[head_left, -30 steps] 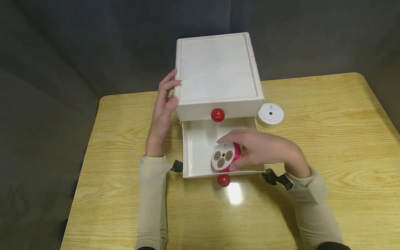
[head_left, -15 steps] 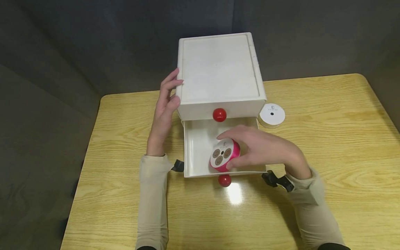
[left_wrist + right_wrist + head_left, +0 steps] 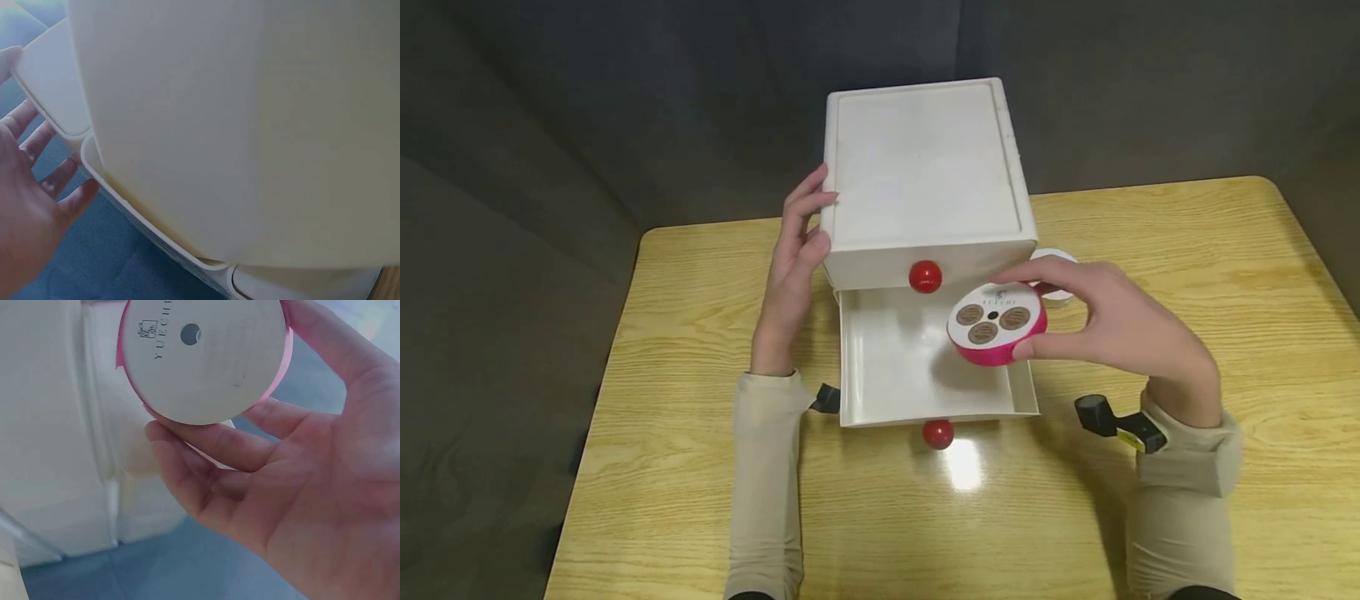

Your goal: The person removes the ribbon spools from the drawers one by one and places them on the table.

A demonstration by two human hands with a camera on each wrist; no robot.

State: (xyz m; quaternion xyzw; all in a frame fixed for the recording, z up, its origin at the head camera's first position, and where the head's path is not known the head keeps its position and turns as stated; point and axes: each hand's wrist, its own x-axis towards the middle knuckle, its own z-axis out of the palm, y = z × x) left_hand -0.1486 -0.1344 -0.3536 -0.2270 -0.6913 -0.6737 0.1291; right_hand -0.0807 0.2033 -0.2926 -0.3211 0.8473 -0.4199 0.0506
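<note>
My right hand (image 3: 1120,325) pinches a spool of pink ribbon (image 3: 996,321) by its edge, thumb in front and fingers behind. The spool has a white face with three brown round patches and is held over the right part of a pulled-out white drawer (image 3: 895,375). In the right wrist view its other white face, with lettering round a centre hole, shows above the curled fingers. My left hand (image 3: 790,258) rests with spread fingers against the left side of the white drawer box (image 3: 925,167); the left wrist view shows the fingertips (image 3: 84,190) along its edge.
A second white spool (image 3: 1056,254) stands on the wooden table (image 3: 1187,333) right of the box, partly hidden behind my right hand. Red knobs sit on the upper drawer front (image 3: 925,277) and the lower drawer front. A dark curtain (image 3: 700,100) hangs behind the table.
My right hand has lifted the ribbon spool from the drawer, moving it up and to the right. The left hand stays against the box.
</note>
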